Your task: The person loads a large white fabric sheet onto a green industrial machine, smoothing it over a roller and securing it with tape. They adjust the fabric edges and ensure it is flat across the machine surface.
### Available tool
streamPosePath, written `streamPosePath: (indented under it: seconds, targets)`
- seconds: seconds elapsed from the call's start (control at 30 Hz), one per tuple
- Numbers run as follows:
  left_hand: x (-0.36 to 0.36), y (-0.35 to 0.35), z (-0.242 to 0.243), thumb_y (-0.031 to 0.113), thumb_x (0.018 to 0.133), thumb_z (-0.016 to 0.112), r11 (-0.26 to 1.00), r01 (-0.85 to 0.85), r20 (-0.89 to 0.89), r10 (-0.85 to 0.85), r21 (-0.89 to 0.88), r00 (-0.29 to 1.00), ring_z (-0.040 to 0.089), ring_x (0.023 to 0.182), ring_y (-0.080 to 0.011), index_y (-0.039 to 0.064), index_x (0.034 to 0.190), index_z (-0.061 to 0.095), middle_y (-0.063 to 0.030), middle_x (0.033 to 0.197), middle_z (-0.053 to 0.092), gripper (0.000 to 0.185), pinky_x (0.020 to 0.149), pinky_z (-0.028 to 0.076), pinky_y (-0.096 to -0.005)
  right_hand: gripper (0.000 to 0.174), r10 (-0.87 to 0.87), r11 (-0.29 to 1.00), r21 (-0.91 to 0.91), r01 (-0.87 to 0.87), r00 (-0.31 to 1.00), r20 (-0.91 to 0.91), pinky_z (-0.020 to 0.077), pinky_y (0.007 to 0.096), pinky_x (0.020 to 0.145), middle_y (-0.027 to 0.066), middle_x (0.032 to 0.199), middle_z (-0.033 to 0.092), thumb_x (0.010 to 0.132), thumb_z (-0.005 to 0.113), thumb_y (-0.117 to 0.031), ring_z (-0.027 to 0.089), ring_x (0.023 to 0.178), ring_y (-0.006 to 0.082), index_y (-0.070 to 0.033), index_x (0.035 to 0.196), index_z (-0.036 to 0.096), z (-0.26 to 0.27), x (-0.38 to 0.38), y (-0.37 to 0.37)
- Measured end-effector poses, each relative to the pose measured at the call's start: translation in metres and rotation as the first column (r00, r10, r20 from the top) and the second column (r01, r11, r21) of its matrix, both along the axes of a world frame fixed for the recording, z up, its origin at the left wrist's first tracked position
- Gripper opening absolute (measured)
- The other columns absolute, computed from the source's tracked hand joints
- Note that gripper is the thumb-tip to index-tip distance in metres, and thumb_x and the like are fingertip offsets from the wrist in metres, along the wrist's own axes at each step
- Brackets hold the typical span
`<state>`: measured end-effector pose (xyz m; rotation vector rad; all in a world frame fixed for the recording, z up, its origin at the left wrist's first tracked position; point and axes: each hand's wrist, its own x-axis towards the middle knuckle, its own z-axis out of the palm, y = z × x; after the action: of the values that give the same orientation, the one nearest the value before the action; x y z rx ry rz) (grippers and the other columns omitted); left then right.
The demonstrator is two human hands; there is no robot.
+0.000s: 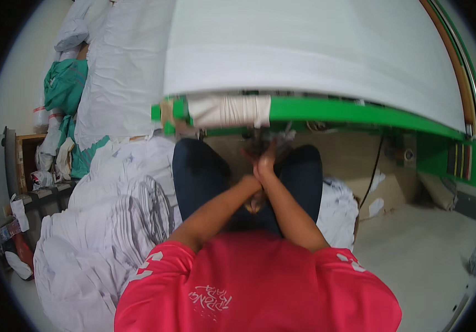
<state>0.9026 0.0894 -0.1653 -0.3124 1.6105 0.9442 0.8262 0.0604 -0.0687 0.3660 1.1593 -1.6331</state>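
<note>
Both my hands are close together between my knees, under the front of a green machine frame [346,108]. My left hand [253,181] is mostly hidden, with its wrist against the right one. My right hand [267,159] is blurred and points up toward the frame. Beside its fingers is a crumpled greyish, see-through material [283,137], perhaps plastic. Whether either hand grips it, I cannot tell. A dark metal part [256,139] under the frame is near my fingertips. White cloth wrapping [229,111] covers the frame's left part, with tan tape [166,114] at its end.
A broad white sheet [304,54] stretches behind the green bar. Heaps of white fabric [97,232] lie on my left, and more white cloth [337,211] is by my right knee. A black cable [374,170] hangs at right. Green bags [67,85] are at far left.
</note>
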Motion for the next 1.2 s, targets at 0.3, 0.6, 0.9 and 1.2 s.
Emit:
streamPosePath:
  seconds: [0.3, 0.6, 0.9, 1.2]
  targets:
    - [0.027, -0.013, 0.133, 0.064, 0.103, 0.066, 0.933, -0.183, -0.345, 0.07, -0.309, 0.936, 0.075, 0.126, -0.0402, 0.002, 0.125, 0.083, -0.0229, 0.135, 0.078, 0.068, 0.11, 0.056, -0.0524, 0.085, 0.142, 0.984, -0.098, -0.151, 0.986, -0.091, 0.0674, 0.0447, 0.079, 0.019, 0.112, 0.069, 0.104, 0.07, -0.065, 0.075, 0.089, 0.031, 0.002, 0.149, 0.045, -0.022, -0.026, 0.012]
    - [0.068, -0.039, 0.054, 0.055, 0.106, 0.066, 0.914, -0.242, -0.575, 0.012, -0.325, 0.818, 0.071, 0.131, -0.0437, 0.012, 0.149, 0.072, -0.0225, 0.143, 0.074, 0.061, 0.112, 0.054, -0.0538, 0.124, 0.299, 0.939, 0.338, -0.064, 0.638, -0.71, 0.0614, 0.0395, 0.073, 0.021, 0.108, 0.073, 0.092, 0.082, -0.07, 0.074, 0.084, 0.029, 0.007, 0.169, 0.023, -0.063, 0.022, -0.024]
    - [0.06, -0.031, 0.077, 0.053, 0.112, 0.056, 0.91, -0.283, -0.422, 0.138, -0.304, 0.896, 0.068, 0.137, -0.0453, 0.003, 0.153, 0.067, -0.0304, 0.145, 0.071, 0.066, 0.115, 0.051, -0.053, 0.089, 0.111, 0.977, -0.191, -0.093, 0.99, 0.086, 0.0626, 0.0431, 0.066, 0.0124, 0.093, 0.072, 0.103, 0.069, -0.066, 0.076, 0.078, 0.029, -0.001, 0.157, 0.041, -0.047, 0.016, 0.0]
    - [0.046, -0.028, 0.115, 0.068, 0.105, 0.065, 0.892, -0.418, -0.422, 0.316, -0.174, 0.85, 0.064, 0.143, -0.0437, 0.001, 0.155, 0.064, -0.029, 0.154, 0.066, 0.083, 0.118, 0.05, -0.0505, 0.062, 0.146, 0.941, 0.338, 0.025, 0.87, -0.471, 0.0619, 0.049, 0.082, 0.0162, 0.101, 0.074, 0.107, 0.062, -0.061, 0.075, 0.085, 0.0377, -0.007, 0.136, 0.071, -0.032, -0.014, 0.002]
